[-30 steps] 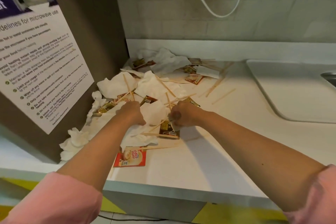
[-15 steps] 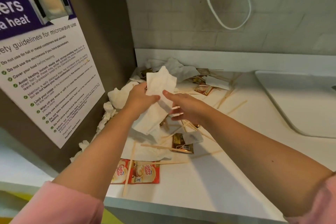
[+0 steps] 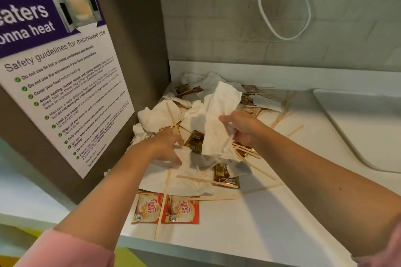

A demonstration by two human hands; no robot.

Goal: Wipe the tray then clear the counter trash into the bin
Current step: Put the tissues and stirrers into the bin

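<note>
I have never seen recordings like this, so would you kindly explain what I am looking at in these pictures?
There is no machine here: these are a person's two bare hands, filmed by one wide-angle camera worn on the head, looking forward and down. Every picture comes from that same view. On the white counter lies a heap of crumpled napkins, wooden stir sticks, two red Coffee mate sachets and some brown sachets. A white tray sits to the right, and a microwave safety poster hangs on the left. The right hand pinches a white napkin lifted above the heap. The left hand reaches into the napkins; it is too blurred to tell whether it grips anything.
</note>
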